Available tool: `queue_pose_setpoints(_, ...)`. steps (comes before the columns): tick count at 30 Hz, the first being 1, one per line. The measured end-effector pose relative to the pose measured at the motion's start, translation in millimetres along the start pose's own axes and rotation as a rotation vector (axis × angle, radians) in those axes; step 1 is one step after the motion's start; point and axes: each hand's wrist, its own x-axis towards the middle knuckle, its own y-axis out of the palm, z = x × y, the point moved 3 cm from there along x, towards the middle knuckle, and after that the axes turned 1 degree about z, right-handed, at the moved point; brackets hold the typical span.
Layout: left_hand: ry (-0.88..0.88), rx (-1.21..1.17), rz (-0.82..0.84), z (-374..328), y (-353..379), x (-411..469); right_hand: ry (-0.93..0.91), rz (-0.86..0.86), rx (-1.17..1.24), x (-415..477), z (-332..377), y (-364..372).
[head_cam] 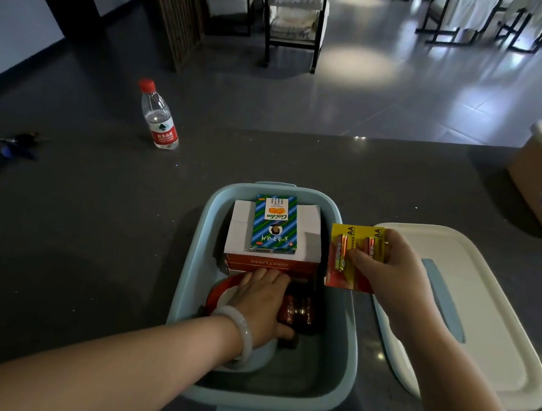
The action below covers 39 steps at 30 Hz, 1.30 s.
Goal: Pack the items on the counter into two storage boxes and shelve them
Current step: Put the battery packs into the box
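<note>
right grip [386, 271] pinches the aa battery card [345, 246] just right of the left grip [259, 304], which clasps a dark red pack [300, 309] inside the blue box [188, 280], likely making room.

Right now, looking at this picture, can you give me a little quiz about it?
1. True or false: the water bottle stands upright on the counter.
2. What does the right hand pinch? A) an AA battery pack B) a spoon C) a cup
3. Fill in: the left hand reaches into the ___ storage box.
Key: 1 true; 2 A; 3 blue.
</note>
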Motion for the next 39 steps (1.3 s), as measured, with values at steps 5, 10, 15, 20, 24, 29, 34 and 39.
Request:
queue_pose_setpoints(5,0.029,-0.056,0.057,-1,-33,-14,-0.021,-0.006,-0.032,-4,5,2)
queue_pose_setpoints(10,0.041,-0.415,0.028,2,-63,-42,-0.022,0.130,0.070,-24,7,27)
queue_pose_setpoints(15,0.100,-0.474,-0.079,1,-75,-59,0.005,0.284,-0.029,-38,8,52)
queue_pose_setpoints(20,0.165,-0.289,-0.190,1,-80,-63,0.021,0.351,-0.014,-43,9,58)
queue_pose_setpoints(24,0.216,-0.216,-0.215,-3,-78,-65,0.018,0.389,0.001,-48,3,61)
queue_pose_setpoints(29,0.168,-0.217,-0.191,2,-74,-67,-0.165,0.127,-0.120,-35,9,41)
queue_pose_setpoints(34,0.133,-0.126,-0.110,8,-61,-66,-0.311,-0.157,-0.421,-11,5,16)
queue_pose_setpoints(39,0.068,-0.074,-0.031,5,-53,-50,-0.234,-0.039,-0.488,4,-15,29)
